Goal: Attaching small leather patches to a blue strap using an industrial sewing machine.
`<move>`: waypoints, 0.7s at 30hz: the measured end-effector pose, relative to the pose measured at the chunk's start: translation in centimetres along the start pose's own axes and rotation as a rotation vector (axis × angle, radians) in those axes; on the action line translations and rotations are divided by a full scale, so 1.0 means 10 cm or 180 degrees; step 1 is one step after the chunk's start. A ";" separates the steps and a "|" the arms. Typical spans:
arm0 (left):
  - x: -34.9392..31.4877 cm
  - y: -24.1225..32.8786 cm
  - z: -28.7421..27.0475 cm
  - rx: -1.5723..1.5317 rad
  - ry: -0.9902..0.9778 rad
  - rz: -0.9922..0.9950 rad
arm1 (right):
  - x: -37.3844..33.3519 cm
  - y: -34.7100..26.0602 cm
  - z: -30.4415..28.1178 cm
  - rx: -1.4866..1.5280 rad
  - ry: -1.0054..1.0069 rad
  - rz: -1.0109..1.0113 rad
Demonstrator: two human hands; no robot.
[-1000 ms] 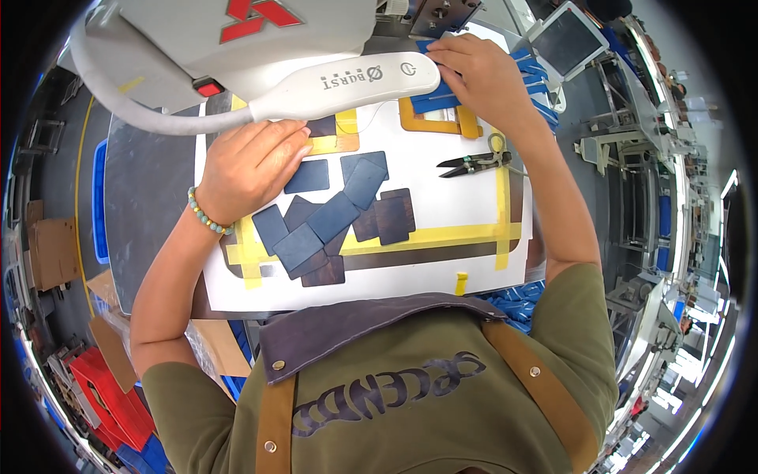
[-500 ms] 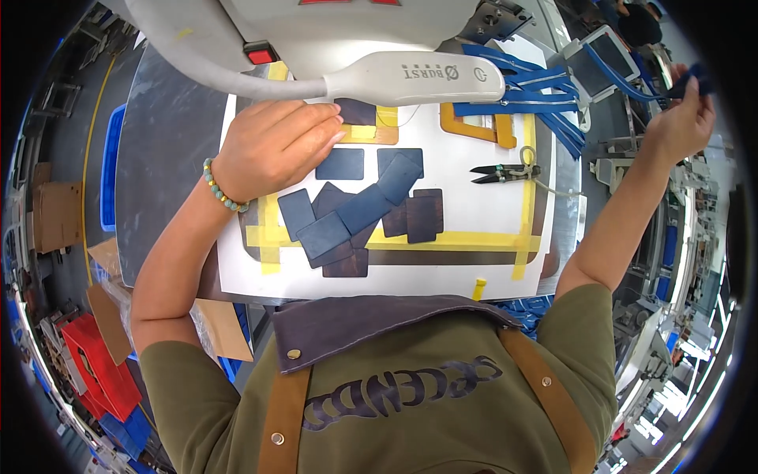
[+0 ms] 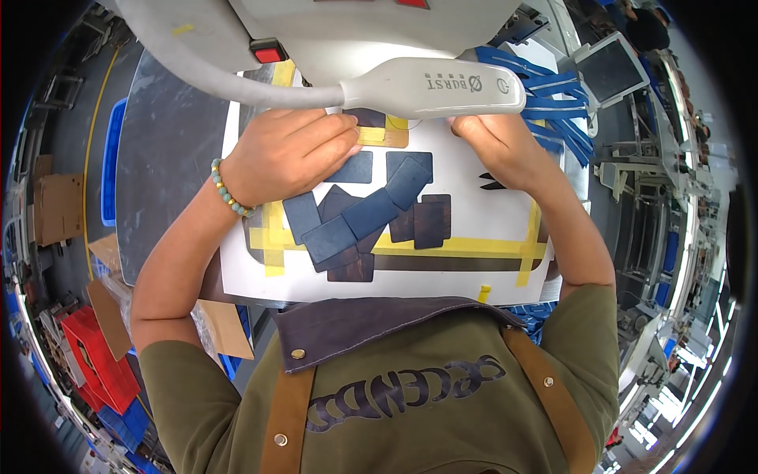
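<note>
My left hand (image 3: 294, 154), with a beaded bracelet at the wrist, rests on the white work sheet (image 3: 462, 178). Its fingers are bent and pressed together at a yellow-taped template (image 3: 384, 137); whatever is under the fingertips is hidden. My right hand (image 3: 505, 150) reaches below a white lamp-like head (image 3: 434, 87), thumb and fingers closed. The lamp head covers part of the fingers, so I cannot make out what they hold. Between my hands and my body lie several flat navy and dark rectangular pieces (image 3: 371, 213), some overlapping. Black-tipped snips (image 3: 493, 182) show partly beside my right forearm.
A pale machine body (image 3: 355, 31) with a bent neck (image 3: 205, 79) fills the far side. Blue zipper-like strips (image 3: 564, 107) are bunched at the far right. Yellow tape (image 3: 442, 242) crosses the sheet. A blue bin (image 3: 114, 166) stands left of the metal table (image 3: 170, 158).
My right hand has come in from the far right, where it held a dark blue strip, to below the lamp-like head. It now hides most of the snips. My left hand stays by the template.
</note>
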State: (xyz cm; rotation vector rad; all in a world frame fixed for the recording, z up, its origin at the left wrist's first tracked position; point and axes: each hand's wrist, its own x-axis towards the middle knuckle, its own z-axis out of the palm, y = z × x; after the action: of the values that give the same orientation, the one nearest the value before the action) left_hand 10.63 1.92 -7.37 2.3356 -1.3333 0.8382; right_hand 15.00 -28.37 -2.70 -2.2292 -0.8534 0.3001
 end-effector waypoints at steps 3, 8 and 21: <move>-0.01 0.00 0.00 -0.0043 -0.0047 0.0012 | 0.03 -0.01 0.00 -0.0296 0.0116 -0.0421; -0.01 0.00 -0.01 -0.0094 0.0019 -0.0024 | 0.12 -0.01 0.02 0.0030 0.0093 0.0144; -0.01 0.02 0.04 -0.0059 -0.0699 -0.0347 | 0.27 0.13 0.50 -0.0690 0.0651 -0.0205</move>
State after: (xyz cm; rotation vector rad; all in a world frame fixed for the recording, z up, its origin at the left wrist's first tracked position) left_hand 10.52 1.66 -7.79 2.5183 -1.2749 0.5473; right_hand 15.46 -24.56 -7.13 -2.3752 -0.8784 -0.0540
